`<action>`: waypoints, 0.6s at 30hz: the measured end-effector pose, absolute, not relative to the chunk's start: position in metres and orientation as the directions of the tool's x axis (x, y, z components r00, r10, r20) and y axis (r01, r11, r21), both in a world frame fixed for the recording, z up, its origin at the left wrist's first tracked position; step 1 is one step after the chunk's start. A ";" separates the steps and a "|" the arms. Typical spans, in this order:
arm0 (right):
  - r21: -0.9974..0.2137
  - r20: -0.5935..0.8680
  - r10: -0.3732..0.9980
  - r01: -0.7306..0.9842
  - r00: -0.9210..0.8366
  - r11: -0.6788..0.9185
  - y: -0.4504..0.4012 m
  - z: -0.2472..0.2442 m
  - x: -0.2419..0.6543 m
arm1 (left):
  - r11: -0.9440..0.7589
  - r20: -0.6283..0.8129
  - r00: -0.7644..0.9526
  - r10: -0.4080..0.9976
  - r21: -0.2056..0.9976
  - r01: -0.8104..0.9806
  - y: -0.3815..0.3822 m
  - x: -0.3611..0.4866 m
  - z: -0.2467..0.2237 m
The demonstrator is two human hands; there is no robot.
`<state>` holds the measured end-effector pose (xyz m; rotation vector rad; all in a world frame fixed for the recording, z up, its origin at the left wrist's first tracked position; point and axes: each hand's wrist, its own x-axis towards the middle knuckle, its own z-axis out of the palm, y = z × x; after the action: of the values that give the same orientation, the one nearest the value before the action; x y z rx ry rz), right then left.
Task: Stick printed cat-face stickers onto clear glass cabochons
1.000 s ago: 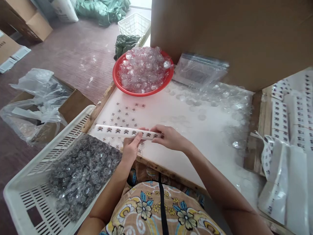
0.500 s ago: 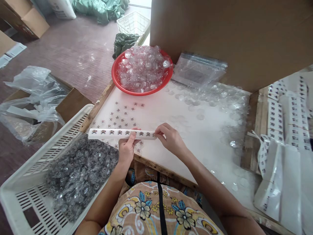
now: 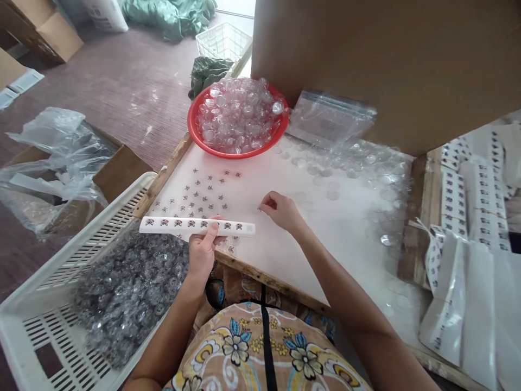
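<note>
One long white strip [image 3: 183, 224], printed with a row of dark little pictures, lies with its long axis from nine to three o'clock, its pale three o'clock end showing no dark picture. The left hand [image 3: 202, 252] grips it right of its middle, thumb on top and fingers beneath. The right hand [image 3: 280, 213] is just off the three o'clock end, toward one o'clock and apart from it; thumb and finger are closed together, apparently on a tiny dark piece [image 3: 259, 208] too small to make out. So the left hand is on the strip, and the right hand is the nearer to its pale end.

From the right fingertips, toward nine and ten o'clock, small dark-marked pieces [image 3: 197, 194] are spread on the white surface [image 3: 260, 184]. At twelve o'clock from the strip is a red bowl [image 3: 236, 156] heaped with clear round pieces [image 3: 240, 117]. At one o'clock are a clear bag [image 3: 331, 117] and loose clear discs [image 3: 354, 157]. Toward seven o'clock, a white basket [image 3: 16, 304] holds a mass of glossy grey pieces [image 3: 134, 293]. Far off at three o'clock are more printed strips [image 3: 488, 187].
</note>
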<state>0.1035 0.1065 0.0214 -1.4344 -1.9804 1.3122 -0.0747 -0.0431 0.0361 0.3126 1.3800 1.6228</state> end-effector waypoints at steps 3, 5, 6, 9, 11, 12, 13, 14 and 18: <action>-0.802 -0.202 0.878 0.588 -0.434 0.105 0.107 0.018 0.096 | 0.094 -0.369 -0.512 0.776 0.869 -0.485 -0.043 -0.075 0.037; -0.769 -0.175 0.874 0.617 -0.454 0.167 0.106 0.015 0.091 | 0.103 -0.379 -0.513 0.771 0.868 -0.487 -0.043 -0.075 0.037; -0.743 -0.157 0.872 0.637 -0.464 0.205 0.105 0.013 0.088 | 0.106 -0.384 -0.515 0.767 0.866 -0.489 -0.043 -0.075 0.036; -0.633 -0.081 0.880 0.706 -0.468 0.318 0.099 0.005 0.079 | 0.102 -0.391 -0.514 0.763 0.859 -0.503 -0.042 -0.075 0.035; -0.583 -0.021 0.885 0.725 -0.465 0.367 0.095 0.001 0.075 | 0.096 -0.395 -0.514 0.762 0.853 -0.513 -0.041 -0.076 0.034; -0.577 0.001 0.884 0.722 -0.467 0.382 0.093 -0.001 0.074 | 0.095 -0.398 -0.515 0.759 0.851 -0.517 -0.041 -0.076 0.034; -0.581 0.012 0.881 0.714 -0.473 0.391 0.092 -0.001 0.074 | 0.096 -0.401 -0.517 0.756 0.850 -0.518 -0.040 -0.076 0.034; -0.591 0.013 0.877 0.704 -0.480 0.394 0.091 -0.001 0.074 | 0.098 -0.402 -0.520 0.754 0.850 -0.517 -0.040 -0.076 0.034; -0.645 0.020 0.883 0.669 -0.469 0.370 0.087 0.010 0.082 | 0.101 -0.390 -0.529 0.754 0.864 -0.493 -0.039 -0.075 0.033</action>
<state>0.0816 0.0866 0.0096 -1.3553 -2.2734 0.8161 -0.0753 -0.0392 0.0330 0.2786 1.4028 1.6178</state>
